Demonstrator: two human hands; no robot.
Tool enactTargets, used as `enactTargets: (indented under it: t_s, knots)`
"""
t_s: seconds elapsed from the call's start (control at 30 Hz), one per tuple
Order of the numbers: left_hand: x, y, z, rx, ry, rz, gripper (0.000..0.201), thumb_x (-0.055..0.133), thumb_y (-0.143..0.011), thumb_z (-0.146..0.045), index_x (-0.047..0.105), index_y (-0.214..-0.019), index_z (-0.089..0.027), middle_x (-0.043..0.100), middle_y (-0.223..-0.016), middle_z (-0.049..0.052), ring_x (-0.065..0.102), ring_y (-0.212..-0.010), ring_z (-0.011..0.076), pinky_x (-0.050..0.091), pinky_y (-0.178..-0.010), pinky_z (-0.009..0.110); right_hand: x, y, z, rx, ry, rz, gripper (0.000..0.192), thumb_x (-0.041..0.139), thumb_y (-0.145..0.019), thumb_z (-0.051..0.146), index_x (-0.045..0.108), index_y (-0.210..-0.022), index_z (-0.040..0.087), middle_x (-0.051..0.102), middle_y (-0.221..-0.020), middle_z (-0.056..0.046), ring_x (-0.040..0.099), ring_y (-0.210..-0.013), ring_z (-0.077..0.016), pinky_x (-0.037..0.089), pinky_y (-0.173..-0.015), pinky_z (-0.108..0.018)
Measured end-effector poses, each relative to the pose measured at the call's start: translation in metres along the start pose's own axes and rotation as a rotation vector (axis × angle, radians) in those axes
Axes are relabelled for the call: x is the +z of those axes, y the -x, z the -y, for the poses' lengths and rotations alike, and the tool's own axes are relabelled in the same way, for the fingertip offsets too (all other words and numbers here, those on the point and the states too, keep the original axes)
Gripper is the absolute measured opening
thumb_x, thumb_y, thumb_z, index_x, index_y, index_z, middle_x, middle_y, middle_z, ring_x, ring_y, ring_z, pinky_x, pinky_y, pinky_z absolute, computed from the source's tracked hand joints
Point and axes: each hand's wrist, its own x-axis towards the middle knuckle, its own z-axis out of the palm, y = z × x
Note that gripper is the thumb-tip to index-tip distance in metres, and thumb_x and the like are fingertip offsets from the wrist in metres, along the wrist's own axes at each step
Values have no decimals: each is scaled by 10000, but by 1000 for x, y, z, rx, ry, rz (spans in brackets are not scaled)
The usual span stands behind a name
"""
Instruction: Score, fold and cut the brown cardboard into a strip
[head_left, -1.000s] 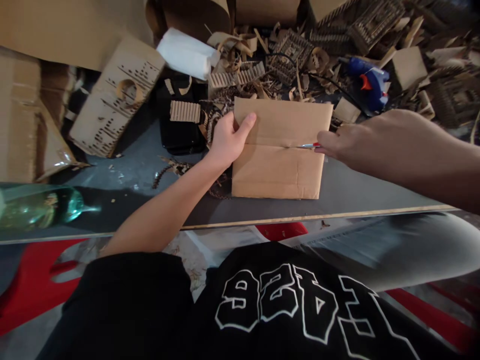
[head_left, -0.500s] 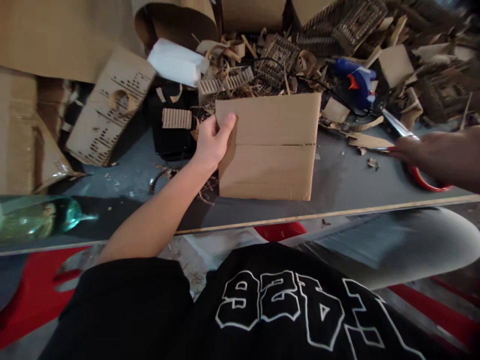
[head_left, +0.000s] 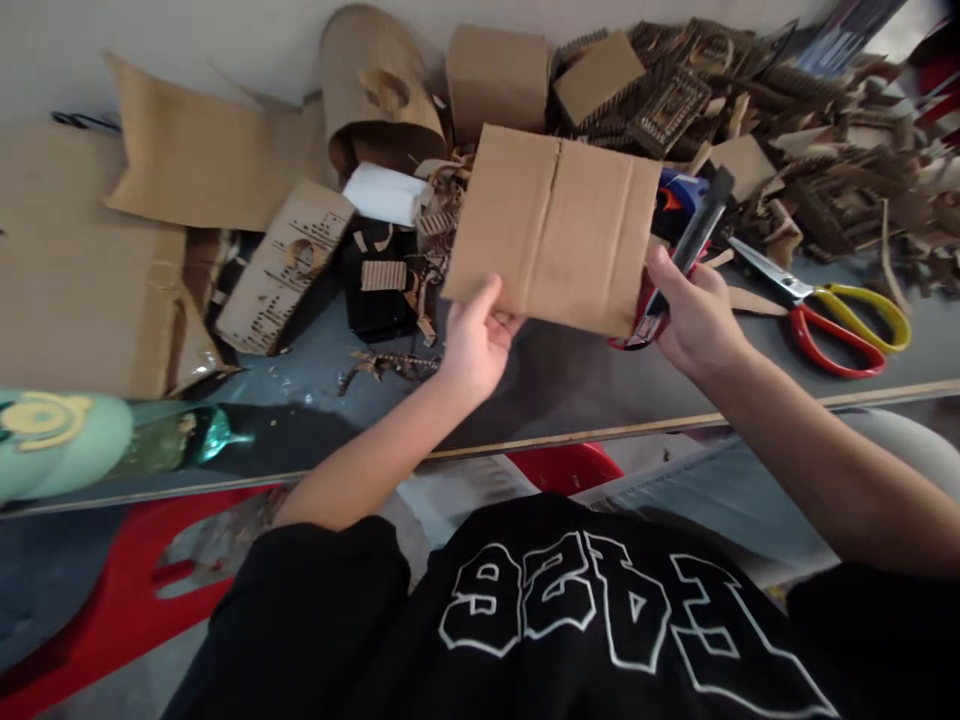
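My left hand (head_left: 472,345) grips the lower left corner of a creased brown cardboard piece (head_left: 555,225) and holds it tilted above the grey table (head_left: 555,385). My right hand (head_left: 694,315) is at the piece's right edge. It is closed on a cutting tool (head_left: 696,232) with a dark upper part and a red handle, which points up and away from me. The tool's lower end sits against the cardboard's lower right corner.
Red-and-yellow-handled scissors (head_left: 825,300) lie on the table to the right. A blue glue gun (head_left: 679,195) shows behind the piece. Cardboard scraps and sheets (head_left: 210,160) fill the back; a white roll (head_left: 390,193) and a black object (head_left: 375,300) sit left of centre. A green bottle (head_left: 90,440) lies at the left edge.
The cardboard piece has been lifted off the table and turned. My right hand came back from the far right with a tool in it; the scissors now lie on the table.
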Motion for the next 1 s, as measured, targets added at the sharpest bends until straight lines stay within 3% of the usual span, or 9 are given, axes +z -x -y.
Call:
enactTargets:
  t_s: [0.13, 0.27, 0.43, 0.63, 0.7, 0.77, 0.9, 0.93, 1.0]
  knots:
    - [-24, 10, -17, -235, -162, 313, 293, 794, -682, -335, 638, -893, -205, 762, -978, 56, 705, -1144, 315, 623, -941, 463, 0, -14, -4, -35, -35, -101, 677, 896, -513, 641, 402, -742, 238, 501, -755, 13, 534, -757, -158, 492, -671, -306]
    - [-48, -10, -45, -152, -282, 410, 566, 878, -558, -541, 672, -950, -189, 751, -876, 87, 672, -1201, 376, 624, -927, 484, -12, -10, -6, -167, 7, -43, 609, 912, -568, 566, 425, -704, 226, 406, -702, 25, 443, -671, -119, 434, -630, -289]
    - [-36, -15, -39, -6, -353, 351, 679, 950, -505, -564, 682, -997, -182, 759, -1020, 79, 719, -1104, 360, 611, -937, 489, -16, -2, -7, -137, -45, 76, 650, 924, -557, 567, 391, -667, 211, 316, -654, 30, 302, -589, -93, 284, -509, -261]
    - [-25, 3, -23, -188, -264, 561, 602, 1001, -447, -469, 719, -913, -213, 774, -879, 3, 766, -910, 261, 644, -832, 378, -14, 10, -1, 8, -170, 246, 732, 940, -521, 526, 300, -660, 199, 349, -641, 39, 356, -585, -86, 286, -510, -234]
    - [-25, 10, -19, -276, -253, 675, 593, 986, -456, -517, 734, -909, -228, 784, -907, 13, 762, -967, 282, 645, -855, 387, -10, 15, 0, 39, -181, 288, 758, 934, -518, 538, 271, -663, 201, 354, -633, 44, 363, -581, -87, 297, -513, -234]
    - [-27, 13, -21, -317, -279, 706, 635, 967, -444, -578, 741, -928, -236, 791, -962, 31, 747, -1036, 325, 642, -888, 428, -8, 17, 3, 48, -172, 298, 773, 931, -505, 567, 268, -662, 203, 359, -616, 52, 361, -570, -84, 290, -507, -234]
    - [-35, -1, -56, -118, -316, 549, 621, 910, -513, -603, 740, -966, -214, 786, -1008, 55, 726, -1097, 359, 632, -917, 457, -30, 4, 25, -52, 26, 304, 678, 924, -573, 528, 337, -652, 198, 373, -590, 72, 344, -540, -42, 210, -491, -236]
    - [-37, -8, -69, -25, -285, 537, 654, 811, -609, -679, 740, -1054, -204, 775, -1077, 72, 723, -1110, 348, 637, -886, 433, -39, -3, 33, -122, 147, 320, 629, 920, -601, 491, 369, -642, 191, 366, -577, 80, 325, -532, -26, 196, -491, -242]
    - [-37, -22, -90, -83, -396, 622, 775, 612, -737, -792, 706, -1219, -192, 731, -1228, 108, 745, -1050, 331, 650, -717, 384, -54, -21, 53, -195, 513, 432, 524, 900, -639, 448, 453, -651, 175, 415, -573, 89, 343, -539, -13, 227, -503, -247]
